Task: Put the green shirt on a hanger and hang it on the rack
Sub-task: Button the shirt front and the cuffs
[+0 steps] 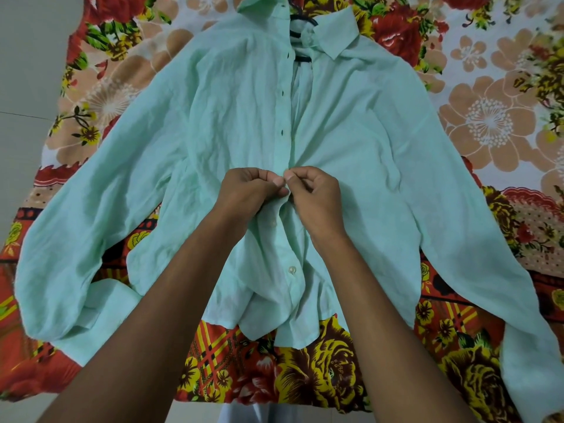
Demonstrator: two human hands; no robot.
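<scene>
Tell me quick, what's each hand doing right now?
Left hand: closed, pinching the front edge of the green shirt at its middle.
Right hand: closed, pinching the shirt's other front edge right beside it.

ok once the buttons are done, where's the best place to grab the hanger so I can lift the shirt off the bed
Probably the dark hook of the hanger, which pokes out between the collar flaps of the green shirt. Its shoulders are hidden inside the fabric, so only the neck is free. Reach from the collar end and lift, since both the left hand and the right hand are pinching the placket now.
</scene>
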